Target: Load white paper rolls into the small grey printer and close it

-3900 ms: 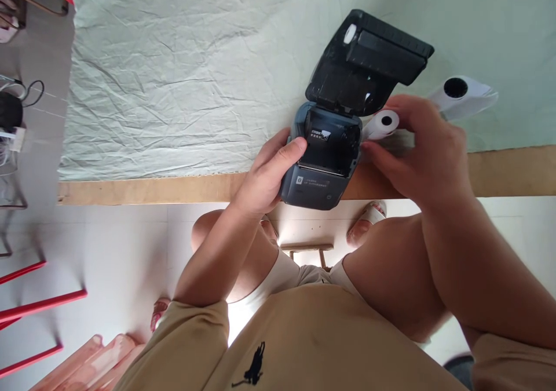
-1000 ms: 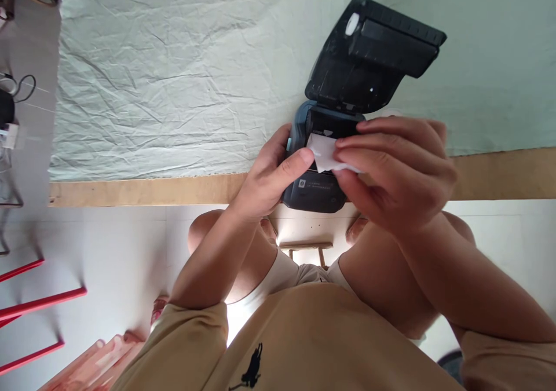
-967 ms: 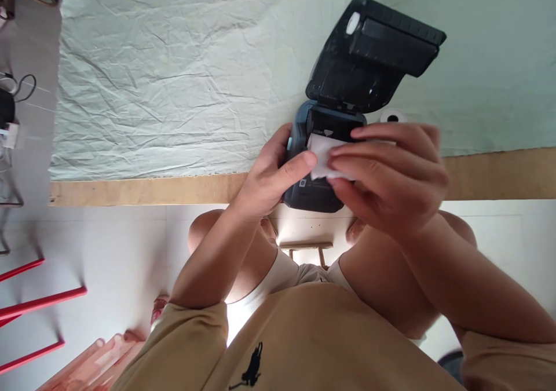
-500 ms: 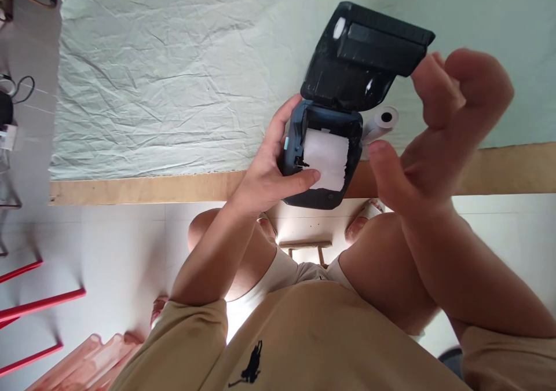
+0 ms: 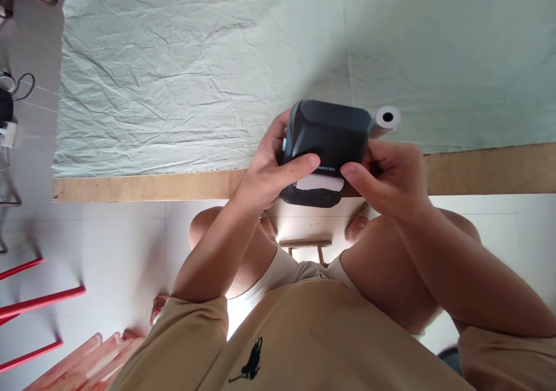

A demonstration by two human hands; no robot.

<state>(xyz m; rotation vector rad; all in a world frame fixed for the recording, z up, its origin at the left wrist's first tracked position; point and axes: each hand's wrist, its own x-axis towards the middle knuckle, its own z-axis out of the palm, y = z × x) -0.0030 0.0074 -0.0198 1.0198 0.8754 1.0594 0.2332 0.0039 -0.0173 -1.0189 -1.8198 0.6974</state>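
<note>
- Since half a second ago, the lid (image 5: 332, 130) has swung down over the paper, and our right hand (image 5: 397, 174) has come in from the side to touch it.
- From the head view, the little printer (image 5: 313, 198) is between our two hands, over the near edge of the table (image 5: 143, 189). We cannot tell if it rests on the wood.
- Our left hand (image 5: 269, 176) is wrapped around the printer's left side, and its thumb lies on top of the lid. A pale green button (image 5: 284, 144) shows by those fingers.
- Our right hand grips the other side. Its thumb is on the lid's corner; the other fingers are bent and mostly hidden.
- A white strip of paper (image 5: 319, 183) pokes out from under the lid's front edge.
- One white roll (image 5: 387, 128) is just beside the printer, on the green cloth (image 5: 174, 90). Part of it is hidden.
- We think the step now is pushing the lid shut on the paper. We cannot tell if it has clicked.
- To us, the next move calls for an even push with both thumbs, keeping the paper strip flat and straight.
</note>
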